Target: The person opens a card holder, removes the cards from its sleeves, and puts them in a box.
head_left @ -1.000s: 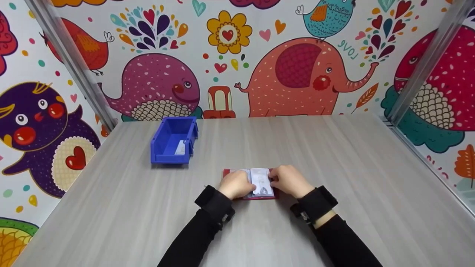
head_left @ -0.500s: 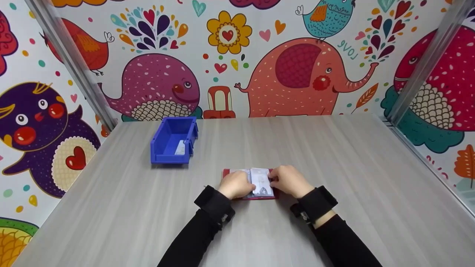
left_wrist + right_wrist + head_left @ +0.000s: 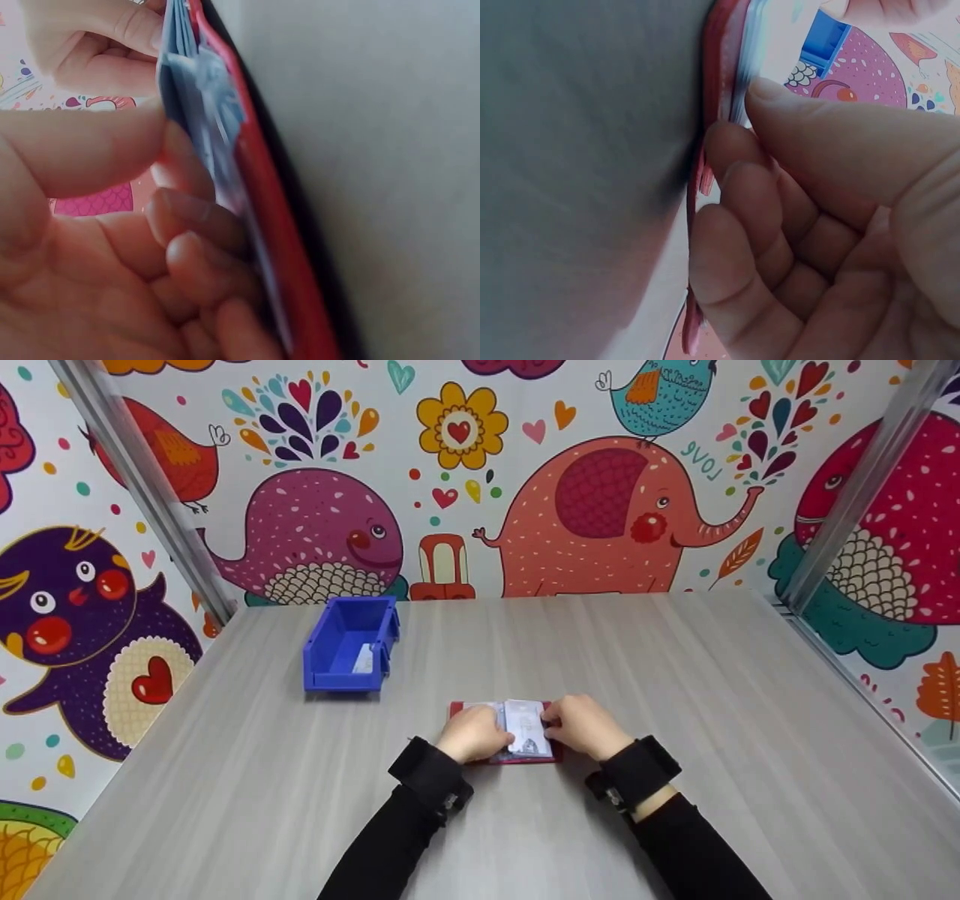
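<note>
An open red card holder [image 3: 455,709] with clear sleeves lies on the table, a whitish card [image 3: 527,727] showing on its right side. My left hand [image 3: 472,733] is over its left half. In the left wrist view, thumb and index finger pinch the edge of a sleeve [image 3: 171,82], while the other fingers curl against the inner face beside the red cover [image 3: 281,247]. My right hand [image 3: 589,725] grips the right edge; in the right wrist view its thumb rests at the stacked sleeves [image 3: 751,56] and its curled fingers lie along the red cover [image 3: 718,64].
A blue bin [image 3: 343,682] stands at the back left of the table [image 3: 675,660], with a white piece [image 3: 364,658] inside. Printed walls with metal posts [image 3: 146,502] border the back and sides. Black straps [image 3: 641,771] circle both wrists.
My left hand and wrist have shifted very slightly left. The right hand keeps its place, and the card holder lies as before.
</note>
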